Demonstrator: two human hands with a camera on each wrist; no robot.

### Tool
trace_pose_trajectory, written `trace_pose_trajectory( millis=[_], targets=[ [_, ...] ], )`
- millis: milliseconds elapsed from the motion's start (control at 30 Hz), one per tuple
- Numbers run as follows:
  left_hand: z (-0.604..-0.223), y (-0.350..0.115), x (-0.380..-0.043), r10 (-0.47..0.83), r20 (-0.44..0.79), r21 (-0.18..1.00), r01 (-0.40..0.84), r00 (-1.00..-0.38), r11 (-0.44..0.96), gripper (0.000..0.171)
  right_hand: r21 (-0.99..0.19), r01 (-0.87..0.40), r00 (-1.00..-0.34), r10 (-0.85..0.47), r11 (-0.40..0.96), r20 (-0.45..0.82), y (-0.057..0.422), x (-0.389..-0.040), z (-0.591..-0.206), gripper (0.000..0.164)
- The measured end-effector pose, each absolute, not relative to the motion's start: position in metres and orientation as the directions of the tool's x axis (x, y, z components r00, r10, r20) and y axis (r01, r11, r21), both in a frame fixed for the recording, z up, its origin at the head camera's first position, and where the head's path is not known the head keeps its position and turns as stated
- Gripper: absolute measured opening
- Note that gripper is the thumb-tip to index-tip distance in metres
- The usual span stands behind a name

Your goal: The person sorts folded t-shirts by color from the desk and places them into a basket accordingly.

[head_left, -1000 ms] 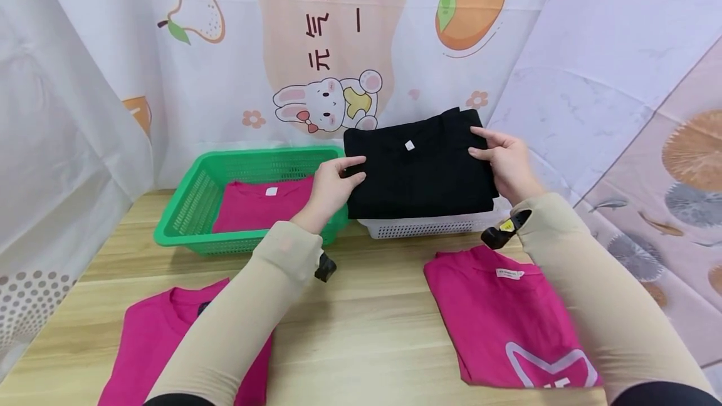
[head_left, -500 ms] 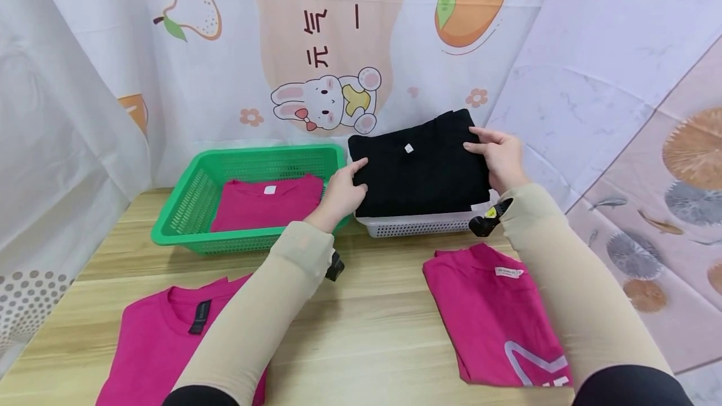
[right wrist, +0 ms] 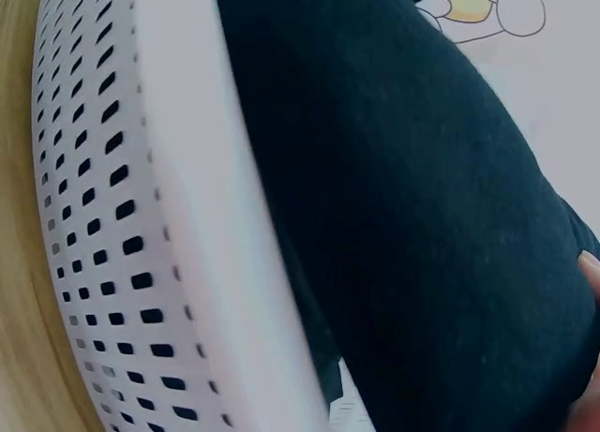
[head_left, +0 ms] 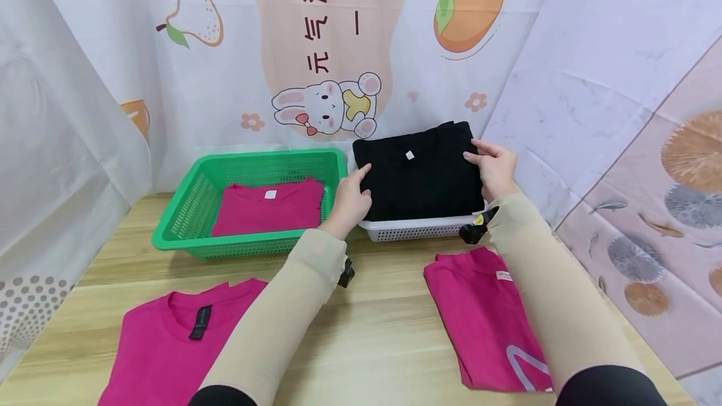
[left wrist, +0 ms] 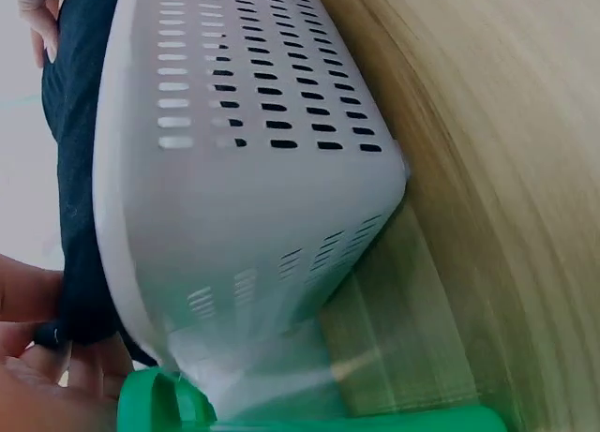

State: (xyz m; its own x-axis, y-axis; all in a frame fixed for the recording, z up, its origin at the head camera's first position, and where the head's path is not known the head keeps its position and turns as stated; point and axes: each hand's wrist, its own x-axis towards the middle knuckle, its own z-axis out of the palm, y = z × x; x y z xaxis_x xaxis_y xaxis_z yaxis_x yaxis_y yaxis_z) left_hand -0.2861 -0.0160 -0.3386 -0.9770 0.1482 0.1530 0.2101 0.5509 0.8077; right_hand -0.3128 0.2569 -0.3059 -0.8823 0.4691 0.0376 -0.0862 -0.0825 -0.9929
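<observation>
A folded black T-shirt (head_left: 420,177) with a small white label lies over the white perforated basket (head_left: 420,229), inside its rim at the front. My left hand (head_left: 351,202) pinches the shirt's left edge; in the left wrist view its fingers (left wrist: 84,362) wrap the dark cloth beside the basket's corner. On the other side, my right hand (head_left: 497,169) holds the right edge between thumb and fingers. Only a bit of that hand shows at the border of the right wrist view, where the black cloth (right wrist: 403,188) bulges above the basket rim (right wrist: 216,226).
Left of the white basket stands a green basket (head_left: 188,244) holding a folded pink T-shirt (head_left: 265,212). Two more folded pink T-shirts lie on the wooden table (head_left: 361,343), one at front left (head_left: 152,349), one at front right (head_left: 479,324). A printed curtain (head_left: 225,99) hangs behind.
The black T-shirt has come down into the white basket and slightly narrowed between my hands. My left hand has shifted right, my right hand a little left and down.
</observation>
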Motion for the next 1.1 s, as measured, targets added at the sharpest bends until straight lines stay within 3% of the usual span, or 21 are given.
trace_pose_trajectory(
  millis=[267,467,767,1100],
  targets=[
    [-0.342,-0.008,-0.286,0.152,0.149,0.790,0.210,-0.977,0.577,0.059,-0.981,-0.174,-0.821,0.563,-0.090,0.094,0.257,-0.320,-0.315,0.037],
    [-0.344,-0.010,-0.284,0.125,0.166,0.773,0.208,-0.978,0.599,0.062,-0.965,-0.213,-0.811,0.578,-0.150,0.090,0.263,-0.321,-0.315,0.035],
    [-0.347,-0.019,-0.279,0.112,0.192,0.804,0.222,-0.975,0.551,0.061,-0.935,-0.239,-0.873,0.479,-0.260,0.090,0.266,-0.312,-0.311,0.038],
    [-0.333,-0.023,-0.259,0.131,0.202,0.847,0.240,-0.971,0.474,0.058,-0.905,-0.217,-0.948,0.301,-0.367,0.105,0.267,-0.287,-0.301,0.029]
  ],
)
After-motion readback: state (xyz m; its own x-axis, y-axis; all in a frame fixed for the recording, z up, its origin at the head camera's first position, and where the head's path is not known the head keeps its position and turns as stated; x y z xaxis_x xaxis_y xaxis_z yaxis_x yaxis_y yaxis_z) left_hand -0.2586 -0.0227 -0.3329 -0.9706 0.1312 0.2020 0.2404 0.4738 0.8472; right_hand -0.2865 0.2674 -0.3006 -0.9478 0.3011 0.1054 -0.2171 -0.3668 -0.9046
